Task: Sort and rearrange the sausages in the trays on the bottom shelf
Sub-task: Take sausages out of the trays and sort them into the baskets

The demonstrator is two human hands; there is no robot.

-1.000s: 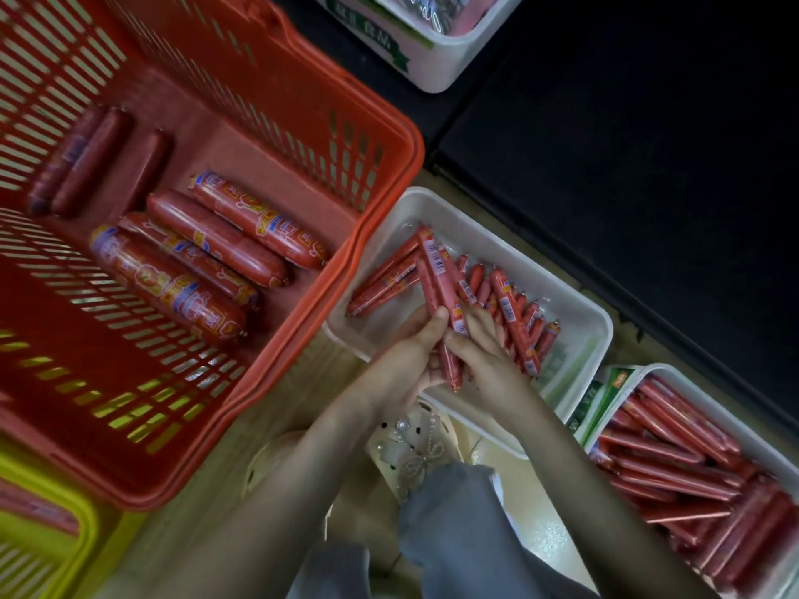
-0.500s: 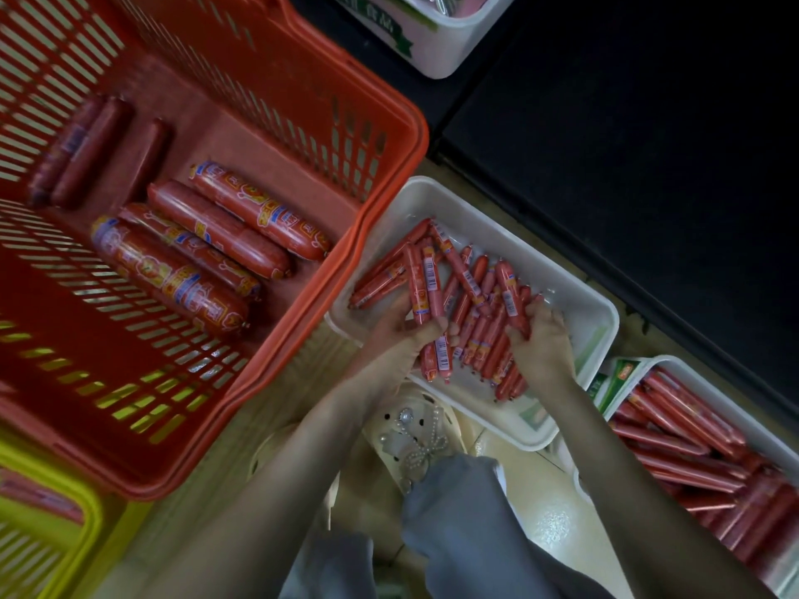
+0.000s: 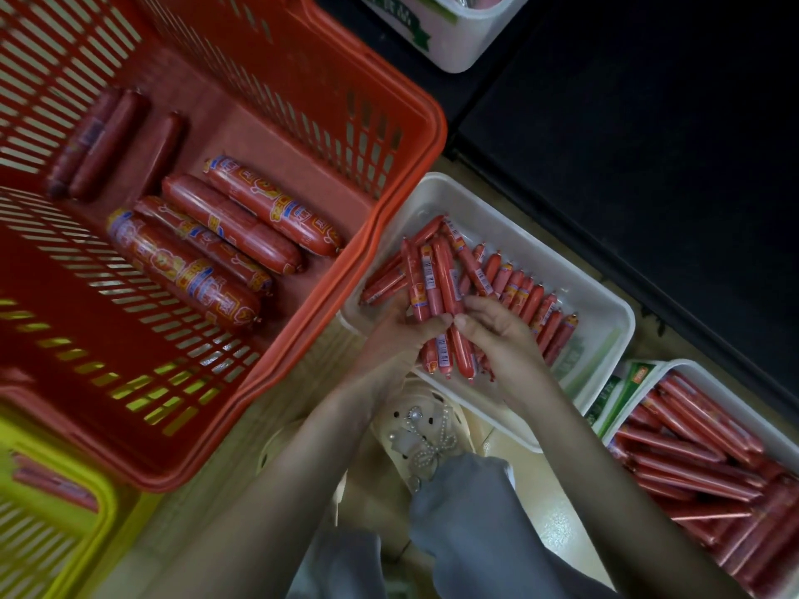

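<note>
A white tray [image 3: 596,309] in the middle holds several small red sausages. My left hand [image 3: 400,335] and my right hand [image 3: 497,330] meet over its near side and together grip a bundle of small sausages [image 3: 436,287] that stands up out of the tray. More small sausages [image 3: 536,309] lie in a row to the right of the bundle. A second white tray [image 3: 709,382] at the lower right is filled with long thin red sausages [image 3: 691,460].
A red plastic basket [image 3: 389,235] on the left holds several thick sausages [image 3: 225,248]. A yellow basket [image 3: 56,503] sits at the lower left. Another white tray [image 3: 454,41] is at the top. A dark shelf edge [image 3: 605,252] runs behind the trays. My shoe [image 3: 423,430] is below the hands.
My right hand has moved left, back from the row of sausages, and now meets the left hand on the bundle, which stands more upright and gathered.
</note>
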